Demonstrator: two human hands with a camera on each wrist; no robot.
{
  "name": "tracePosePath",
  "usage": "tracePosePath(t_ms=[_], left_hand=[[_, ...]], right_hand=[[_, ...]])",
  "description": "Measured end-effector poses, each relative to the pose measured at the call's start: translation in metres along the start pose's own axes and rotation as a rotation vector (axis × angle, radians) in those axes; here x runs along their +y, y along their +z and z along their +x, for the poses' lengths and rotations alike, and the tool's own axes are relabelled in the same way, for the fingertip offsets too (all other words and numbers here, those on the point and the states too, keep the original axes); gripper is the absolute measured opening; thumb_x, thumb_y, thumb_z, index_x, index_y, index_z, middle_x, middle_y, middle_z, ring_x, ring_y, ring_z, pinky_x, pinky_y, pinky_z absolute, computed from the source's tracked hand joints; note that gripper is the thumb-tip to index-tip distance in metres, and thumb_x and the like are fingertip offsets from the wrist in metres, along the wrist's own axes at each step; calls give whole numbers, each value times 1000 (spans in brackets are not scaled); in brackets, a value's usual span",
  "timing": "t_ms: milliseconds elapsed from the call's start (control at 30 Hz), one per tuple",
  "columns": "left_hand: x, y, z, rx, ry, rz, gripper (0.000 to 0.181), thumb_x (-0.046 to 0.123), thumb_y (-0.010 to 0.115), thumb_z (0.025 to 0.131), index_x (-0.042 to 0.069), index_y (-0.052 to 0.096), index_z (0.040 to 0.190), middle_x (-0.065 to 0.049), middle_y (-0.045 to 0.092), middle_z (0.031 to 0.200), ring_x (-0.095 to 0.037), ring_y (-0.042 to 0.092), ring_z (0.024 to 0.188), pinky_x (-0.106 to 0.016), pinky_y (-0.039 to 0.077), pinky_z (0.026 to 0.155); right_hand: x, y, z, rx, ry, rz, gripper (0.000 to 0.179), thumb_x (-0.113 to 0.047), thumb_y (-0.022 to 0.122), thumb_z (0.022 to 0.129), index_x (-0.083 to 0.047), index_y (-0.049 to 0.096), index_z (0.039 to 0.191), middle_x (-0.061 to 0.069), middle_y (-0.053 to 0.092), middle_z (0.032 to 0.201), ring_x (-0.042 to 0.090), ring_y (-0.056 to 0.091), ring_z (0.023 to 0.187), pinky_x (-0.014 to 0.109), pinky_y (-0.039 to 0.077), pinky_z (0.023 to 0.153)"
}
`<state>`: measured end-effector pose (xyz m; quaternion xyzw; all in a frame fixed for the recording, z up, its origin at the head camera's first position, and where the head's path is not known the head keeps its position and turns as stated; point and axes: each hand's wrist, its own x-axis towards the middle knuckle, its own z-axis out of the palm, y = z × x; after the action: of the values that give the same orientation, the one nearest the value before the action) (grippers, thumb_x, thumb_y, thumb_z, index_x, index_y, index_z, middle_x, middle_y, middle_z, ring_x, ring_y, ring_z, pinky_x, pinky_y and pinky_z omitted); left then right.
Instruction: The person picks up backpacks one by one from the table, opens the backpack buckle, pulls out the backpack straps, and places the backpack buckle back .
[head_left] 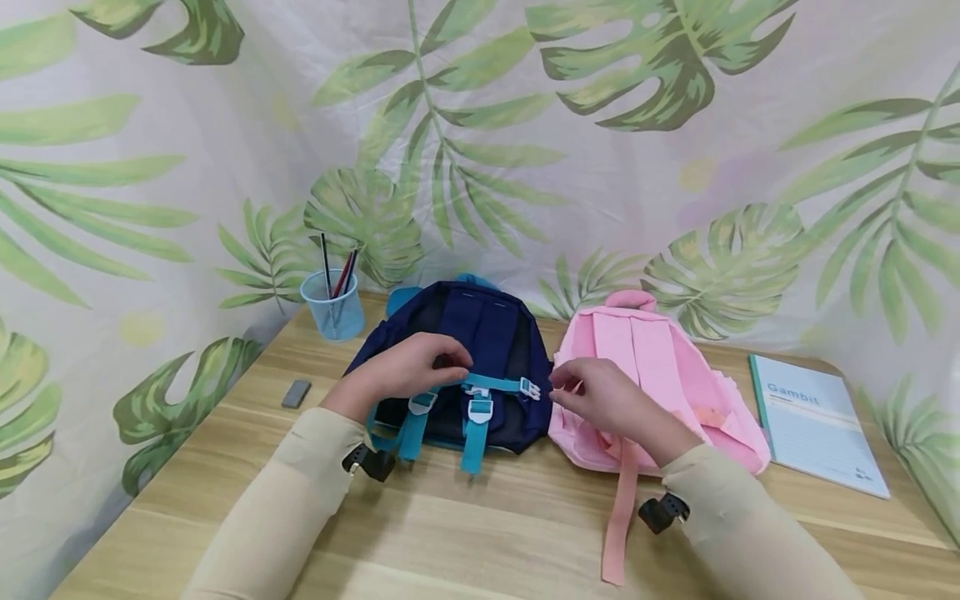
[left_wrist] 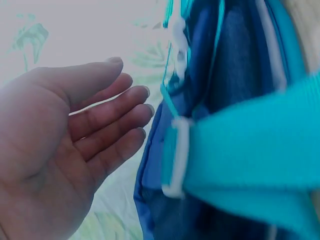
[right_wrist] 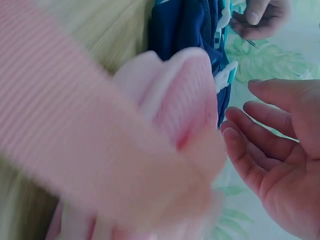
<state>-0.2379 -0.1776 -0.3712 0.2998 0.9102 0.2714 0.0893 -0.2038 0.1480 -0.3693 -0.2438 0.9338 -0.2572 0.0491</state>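
A navy backpack lies on the table with its teal straps facing up. Over it hovers my left hand, fingers loosely bent; the left wrist view shows the same hand holding nothing, beside the white strap adjuster. A teal chest strap crosses the backpack and ends in a white buckle. Just right of that buckle is my right hand, above the pink backpack. In the right wrist view its relaxed fingers are empty, and a pink strap fills the foreground.
At the back left stands a blue mesh pen cup with several pencils. A grey eraser lies in front of it. To the right of the pink backpack is a light blue notebook. A leaf-patterned curtain hangs behind the table.
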Motion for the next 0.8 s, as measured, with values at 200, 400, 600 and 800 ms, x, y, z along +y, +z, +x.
tracePosePath(t_ms=[200, 400, 600, 800], left_hand=[[16, 5, 18, -25, 69, 42, 22, 20, 68, 108, 8, 76, 125, -2, 77, 115, -16, 69, 101, -40, 59, 96], [35, 11, 37, -70, 131, 112, 18, 19, 69, 108, 10, 77, 122, -3, 76, 116, -16, 67, 100, -39, 59, 98], [57, 27, 54, -102, 182, 141, 16, 20, 68, 108, 13, 77, 120, -1, 75, 116, -14, 66, 99, -35, 57, 96], [79, 39, 70, -62, 237, 185, 13, 18, 68, 108, 11, 77, 113, -3, 73, 106, -16, 64, 93, -35, 56, 92]], right_hand=[[12, -15, -15, 18, -73, -52, 19, -14, 74, 101, -1, 78, 115, 9, 79, 105, 24, 71, 97, 46, 61, 91], [29, -28, -30, 50, -94, -79, 17, -12, 75, 100, -2, 78, 113, 7, 79, 105, 26, 72, 100, 49, 60, 92], [51, -35, -49, 80, -42, -80, 17, -11, 75, 99, -4, 78, 115, 6, 78, 106, 26, 71, 103, 48, 58, 92], [70, -43, -64, 84, -13, -89, 20, -12, 76, 99, -2, 77, 116, 10, 77, 110, 33, 71, 107, 55, 59, 93]])
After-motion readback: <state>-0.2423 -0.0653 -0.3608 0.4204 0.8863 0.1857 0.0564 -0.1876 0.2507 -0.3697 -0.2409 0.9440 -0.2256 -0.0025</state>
